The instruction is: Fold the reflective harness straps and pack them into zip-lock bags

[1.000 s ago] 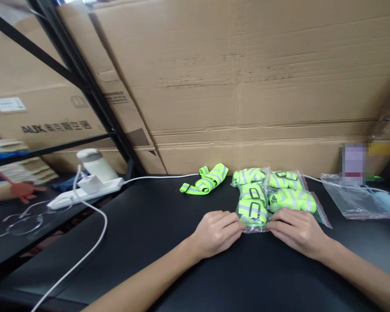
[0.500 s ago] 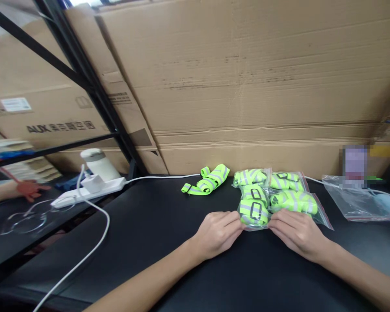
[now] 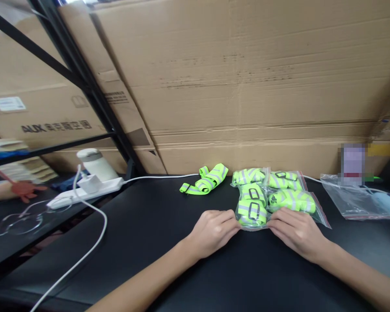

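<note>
My left hand (image 3: 216, 229) pinches the near left corner of a clear plastic bag (image 3: 251, 212), which lies on the black tabletop. Inside it are rolled neon-yellow reflective straps with black buckles. At the bag's near right corner, my right hand (image 3: 294, 232) is closed with its fingertips on the plastic. More bagged strap rolls touch this one: one behind it (image 3: 250, 176), one at the back right (image 3: 282, 180) and one on the right (image 3: 292, 201), partly behind my right fingers. A loose reflective strap (image 3: 208, 180) lies to the left, unbagged.
A clear zip bag (image 3: 357, 203) lies at the right, by a pixelated object (image 3: 352, 164). On the left are a power strip (image 3: 84, 195), a white bottle (image 3: 97, 164) and a trailing white cable (image 3: 100, 238). Another person's hand (image 3: 0, 193) shows far left. Cardboard (image 3: 240, 86) stands behind.
The view has shifted slightly, so everything sits a little further left. Both hands stay at the near corners of the same bag, and the straps have not visibly moved.
</note>
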